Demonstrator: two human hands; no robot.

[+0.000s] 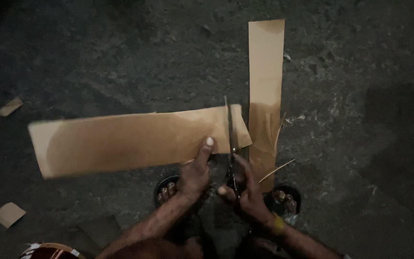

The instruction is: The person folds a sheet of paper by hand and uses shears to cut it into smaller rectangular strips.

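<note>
Here the left hand (pixel 195 172) pinches the long cardboard strip (pixel 130 141) by its lower edge, while the right hand (pixel 247 189), closed around scissors (pixel 231 144), cuts near the strip's right end, just left of an upright strip (pixel 266 72) lying on the floor (pixel 360 120). Apparently mid-cut; the blades must advance straight.

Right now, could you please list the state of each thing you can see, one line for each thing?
Long cardboard strip: held up, partly cut near its right end.
Scissors: blades across the held strip.
Left hand: gripping the strip's lower edge.
Right hand: gripping the scissors' handles.
Second cardboard strip: lying flat on the floor.
Small cardboard scraps: lying loose on the floor.
</note>
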